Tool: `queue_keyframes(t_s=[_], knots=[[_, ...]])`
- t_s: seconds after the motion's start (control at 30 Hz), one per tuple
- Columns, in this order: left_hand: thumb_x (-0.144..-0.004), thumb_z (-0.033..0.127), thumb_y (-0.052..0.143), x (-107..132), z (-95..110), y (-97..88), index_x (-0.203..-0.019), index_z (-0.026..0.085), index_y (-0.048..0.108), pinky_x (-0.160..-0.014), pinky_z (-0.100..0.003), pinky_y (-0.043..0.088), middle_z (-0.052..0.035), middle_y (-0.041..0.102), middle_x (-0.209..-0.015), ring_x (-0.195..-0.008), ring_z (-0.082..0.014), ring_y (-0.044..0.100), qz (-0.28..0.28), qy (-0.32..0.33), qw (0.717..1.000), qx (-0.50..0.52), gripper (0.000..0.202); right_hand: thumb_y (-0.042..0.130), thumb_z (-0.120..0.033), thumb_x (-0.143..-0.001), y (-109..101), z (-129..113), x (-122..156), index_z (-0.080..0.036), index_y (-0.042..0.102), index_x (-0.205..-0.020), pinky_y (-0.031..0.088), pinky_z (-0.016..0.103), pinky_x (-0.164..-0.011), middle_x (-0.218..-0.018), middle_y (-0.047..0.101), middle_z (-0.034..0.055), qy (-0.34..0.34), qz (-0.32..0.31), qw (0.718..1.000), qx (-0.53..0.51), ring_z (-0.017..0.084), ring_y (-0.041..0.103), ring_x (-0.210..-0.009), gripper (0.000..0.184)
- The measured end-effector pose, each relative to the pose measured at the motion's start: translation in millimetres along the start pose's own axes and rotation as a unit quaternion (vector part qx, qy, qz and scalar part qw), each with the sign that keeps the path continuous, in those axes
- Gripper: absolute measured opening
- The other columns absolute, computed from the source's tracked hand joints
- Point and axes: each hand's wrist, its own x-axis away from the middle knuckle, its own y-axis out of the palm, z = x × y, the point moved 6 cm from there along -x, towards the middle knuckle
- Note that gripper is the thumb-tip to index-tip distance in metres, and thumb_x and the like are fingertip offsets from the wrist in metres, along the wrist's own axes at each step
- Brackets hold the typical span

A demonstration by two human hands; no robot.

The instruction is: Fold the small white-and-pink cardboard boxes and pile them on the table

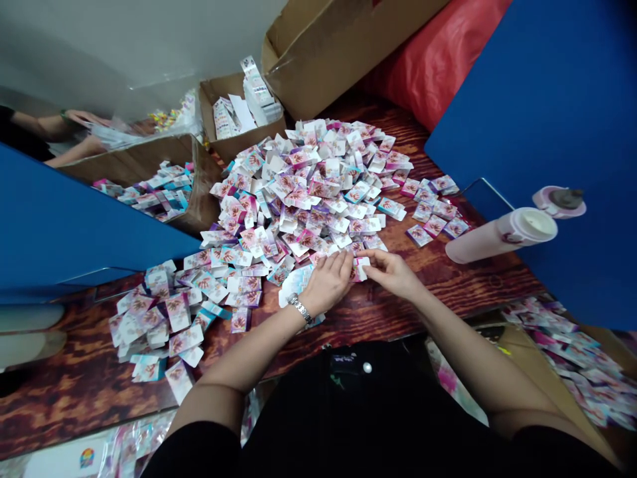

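My left hand point(326, 282) presses down on a fanned stack of white and pale blue cards point(294, 285), with a metal wristwatch point(300, 308) on that wrist. My right hand point(391, 273) pinches a small printed card point(360, 269) between its fingertips, close to the left hand's fingers. A large loose heap of white, pink and purple printed cards point(298, 199) spreads across the table just beyond both hands. The design on the cards is too small to read.
The heap lies on a dark wood-grain table point(84, 392). Cardboard boxes of cards stand at the back point(239, 113) and left point(134, 166). A pink bottle point(500, 236) lies at the right, near a blue panel point(542, 113). A co-worker's hand point(84, 118) shows at the upper left.
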Motion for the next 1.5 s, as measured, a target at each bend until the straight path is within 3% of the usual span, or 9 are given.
queue_keyframes(t_s=[0.27,0.53,0.63,0.73,0.87,1.1,1.27,1.4,1.5], knots=[[-0.094,0.02,0.042,-2.6,0.8,-8.2,-0.137,0.004,0.039,-0.098,-0.042,0.048,-0.022,0.054,-0.134,-0.12,-0.0284,0.056,0.038,0.005,0.999,-0.003,0.046,0.058,-0.026,-0.081,-7.0,-25.6,-4.4,-0.019,0.061,-0.103,0.037,0.023,-0.055,-0.067,0.052,-0.0045,-0.053,0.013,0.988,0.142,0.01,0.046,-0.055,0.023],[-0.091,0.021,0.047,-2.9,-0.6,-16.7,-0.128,0.008,0.046,-0.092,-0.04,0.051,-0.0167,0.063,-0.118,-0.108,-0.0263,0.062,0.075,0.022,0.996,0.047,0.039,0.061,-0.028,-0.082,-6.3,-33.8,-9.7,-0.02,0.057,-0.093,0.04,0.023,-0.06,-0.077,0.058,-0.0023,-0.078,-0.004,0.985,0.155,0.012,0.051,-0.065,0.014],[-0.091,0.024,0.047,-1.9,-7.7,-18.1,-0.133,0.011,0.042,-0.086,-0.036,0.053,-0.014,0.066,-0.11,-0.1,-0.0231,0.065,0.087,-0.026,0.991,0.101,0.044,0.06,-0.035,-0.087,-10.7,-43.6,-0.8,-0.02,0.059,-0.102,0.046,0.027,-0.066,-0.09,0.062,0.0023,-0.112,0.081,0.978,0.154,0.015,0.058,-0.074,0.021],[-0.09,0.029,0.05,-0.9,-16.0,-19.4,-0.143,0.014,0.028,-0.077,-0.031,0.054,-0.0124,0.065,-0.115,-0.091,-0.0204,0.067,0.105,-0.081,0.978,0.161,0.06,0.06,-0.035,-0.089,-15.5,-57.7,16.6,-0.02,0.061,-0.104,0.052,0.034,-0.079,-0.104,0.062,0.0091,-0.184,0.196,0.945,0.188,0.021,0.062,-0.092,0.022],[-0.09,0.03,0.052,-1.5,-15.3,-23.3,-0.142,0.019,0.029,-0.078,-0.028,0.053,-0.0112,0.06,-0.126,-0.09,-0.0171,0.067,0.134,-0.082,0.964,0.213,0.057,0.054,-0.029,-0.093,-2.7,-64.3,29.0,-0.022,0.068,-0.106,0.048,0.042,-0.099,-0.125,0.057,0.0126,-0.255,0.181,0.917,0.247,0.025,0.056,-0.116,0.02],[-0.092,0.027,0.05,-2.0,-7.4,-25.4,-0.126,0.018,0.044,-0.084,-0.03,0.053,-0.0087,0.065,-0.113,-0.1,-0.0186,0.065,0.116,-0.036,0.973,0.195,0.036,0.052,-0.037,-0.095,-6.5,-50.3,14.7,-0.021,0.061,-0.118,0.054,0.032,-0.078,-0.104,0.066,0.0074,-0.121,0.158,0.98,0.012,0.018,0.064,-0.092,0.029],[-0.091,0.025,0.049,-0.6,-6.6,-27.4,-0.134,0.017,0.036,-0.084,-0.031,0.054,-0.0123,0.062,-0.121,-0.103,-0.0204,0.065,0.131,-0.041,0.977,0.163,0.046,0.066,-0.043,-0.085,-2.5,-50.3,-0.7,-0.018,0.067,-0.097,0.053,0.029,-0.073,-0.09,0.069,0.0045,-0.058,0.106,0.99,-0.072,0.017,0.064,-0.08,0.028],[-0.089,0.026,0.05,-1.1,-7.8,-24.1,-0.144,0.012,0.023,-0.079,-0.033,0.055,-0.0155,0.063,-0.119,-0.096,-0.0226,0.067,0.114,-0.069,0.981,0.139,0.063,0.063,-0.038,-0.087,-4.0,-63.7,2.8,-0.019,0.069,-0.095,0.053,0.032,-0.077,-0.091,0.07,0.0049,-0.085,0.133,0.986,0.047,0.019,0.065,-0.082,0.021],[-0.091,0.026,0.047,-2.4,-6.0,-24.1,-0.149,0.011,0.015,-0.085,-0.034,0.054,-0.0168,0.061,-0.123,-0.105,-0.0233,0.065,0.106,-0.067,0.983,0.133,0.068,0.053,-0.028,-0.094,3.8,-79.0,12.9,-0.021,0.07,-0.101,0.053,0.035,-0.084,-0.095,0.069,0.0067,-0.17,0.162,0.951,0.199,0.021,0.064,-0.09,0.02]])
